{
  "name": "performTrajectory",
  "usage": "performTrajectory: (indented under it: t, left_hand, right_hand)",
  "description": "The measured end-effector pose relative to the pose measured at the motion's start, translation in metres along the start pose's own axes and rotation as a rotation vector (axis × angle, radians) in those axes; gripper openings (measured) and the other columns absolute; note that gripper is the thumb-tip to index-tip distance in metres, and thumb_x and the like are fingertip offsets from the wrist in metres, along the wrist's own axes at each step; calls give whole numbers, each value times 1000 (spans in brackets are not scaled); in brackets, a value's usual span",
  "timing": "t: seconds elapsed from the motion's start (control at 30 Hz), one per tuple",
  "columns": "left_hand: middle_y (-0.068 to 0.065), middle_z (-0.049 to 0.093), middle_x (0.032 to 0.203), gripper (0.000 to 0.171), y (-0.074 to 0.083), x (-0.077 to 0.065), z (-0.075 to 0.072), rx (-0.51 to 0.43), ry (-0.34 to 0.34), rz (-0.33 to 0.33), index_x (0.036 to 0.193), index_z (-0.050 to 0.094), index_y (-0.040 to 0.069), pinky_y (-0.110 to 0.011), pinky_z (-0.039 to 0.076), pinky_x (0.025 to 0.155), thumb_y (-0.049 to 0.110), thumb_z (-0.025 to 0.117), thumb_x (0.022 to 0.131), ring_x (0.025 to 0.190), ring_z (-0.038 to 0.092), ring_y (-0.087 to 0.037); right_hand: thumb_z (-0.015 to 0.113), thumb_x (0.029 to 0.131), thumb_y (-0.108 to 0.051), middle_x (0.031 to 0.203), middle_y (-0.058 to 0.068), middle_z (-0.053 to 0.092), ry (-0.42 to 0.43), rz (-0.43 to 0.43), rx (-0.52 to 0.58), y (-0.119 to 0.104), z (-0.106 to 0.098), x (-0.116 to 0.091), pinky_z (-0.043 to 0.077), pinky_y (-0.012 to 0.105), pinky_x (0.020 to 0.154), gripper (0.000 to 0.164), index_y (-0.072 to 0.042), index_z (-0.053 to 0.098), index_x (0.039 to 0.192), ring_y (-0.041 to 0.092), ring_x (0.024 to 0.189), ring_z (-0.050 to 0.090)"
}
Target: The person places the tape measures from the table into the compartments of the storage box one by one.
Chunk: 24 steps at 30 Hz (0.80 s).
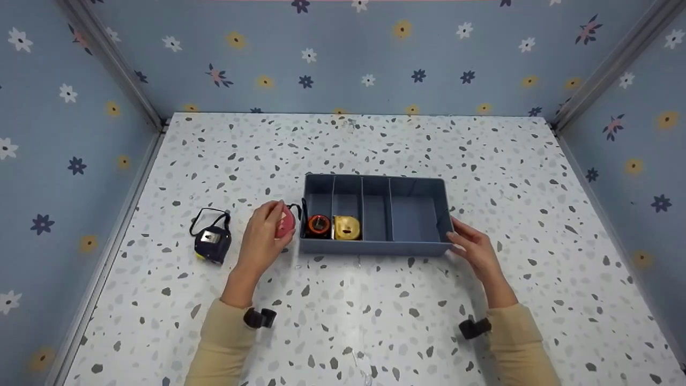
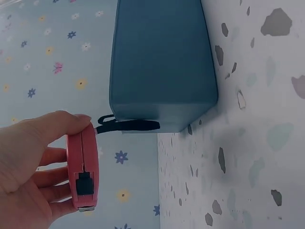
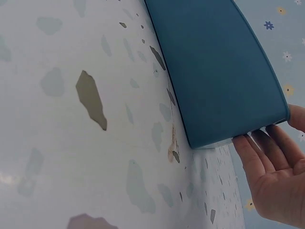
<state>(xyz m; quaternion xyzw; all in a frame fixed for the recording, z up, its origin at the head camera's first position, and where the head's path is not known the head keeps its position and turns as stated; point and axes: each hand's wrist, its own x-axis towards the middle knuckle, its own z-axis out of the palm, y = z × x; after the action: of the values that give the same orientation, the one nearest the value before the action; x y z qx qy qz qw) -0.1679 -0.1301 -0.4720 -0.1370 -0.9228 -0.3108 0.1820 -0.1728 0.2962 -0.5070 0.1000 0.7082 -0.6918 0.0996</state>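
My left hand grips a pinkish-red tape measure just off the left end of a blue-grey divided box. In the left wrist view, the thumb lies on the top of the tape measure and the fingers curl behind it; its black strap reaches to the box's end. At the opposite end, my right hand holds the box wall, thumb at the rim and fingers outside. The right wrist view shows fingertips against that end wall. Inside stand an orange-and-black tape measure in the leftmost compartment and a yellow one beside it.
A dark navy tape measure with a looped strap lies on the speckled table, left of my left hand. Flowered panels rise at the back and both sides. Two compartments on the box's right side hold nothing.
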Motion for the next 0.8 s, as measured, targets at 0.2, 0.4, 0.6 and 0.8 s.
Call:
performTrajectory:
  t: [0.2, 0.4, 0.6, 0.8]
  left_hand:
    - [-23, 50, 113, 56, 7, 0, 4, -9, 8, 30, 118, 51, -10, -43, 40, 86, 8, 73, 70, 102, 47, -34]
    - [-22, 50, 114, 57, 16, 2, 8, -9, -3, 48, 119, 51, -9, -40, 41, 85, 10, 74, 70, 103, 47, -32]
    - [-21, 50, 115, 57, 24, 4, 13, -21, -16, 73, 119, 51, -9, -39, 43, 84, 10, 74, 70, 104, 48, -31]
    - [-20, 49, 116, 59, 31, 7, 18, -34, -35, 78, 121, 50, -6, -38, 42, 85, 10, 74, 70, 105, 47, -31]
  right_hand:
    - [65, 81, -20, 133, 12, 41, -17, -35, 24, 8, -4, 4, 47, 27, 79, 59, -8, 40, 133, 9, 103, 52]
    - [67, 79, -21, 136, 17, 34, 2, -7, 16, 2, 0, 1, 47, 27, 79, 67, -4, 35, 135, 8, 101, 52]
    - [66, 80, -24, 135, 5, 40, -30, -27, 29, 22, -12, 13, 46, 26, 80, 58, -16, 43, 133, 9, 107, 49]
    - [67, 80, -23, 137, 11, 36, -22, -38, 32, 14, -7, 8, 46, 28, 80, 64, -7, 38, 135, 10, 106, 50]
